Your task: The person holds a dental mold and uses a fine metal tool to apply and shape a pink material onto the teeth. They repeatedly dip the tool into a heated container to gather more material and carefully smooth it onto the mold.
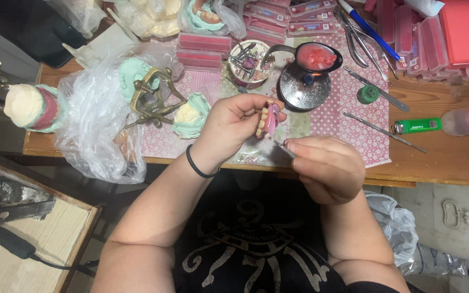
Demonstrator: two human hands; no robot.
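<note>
Pink wax denture [270, 119] with row of teeth set in, pinched in my left hand [232, 125], held above worktop [441, 157] front edge. My right hand [327, 168] closed on thin metal tool [284, 150], tip just beside denture base. Judgement: teeth mostly placed, wax trimming under way, not finished. Burner [303, 87] with spoon of red wax behind, mid worktop. Lighter [416, 126] near right edge.

lighter [417, 126] right of burner [304, 87], articulator [150, 97] left
</note>
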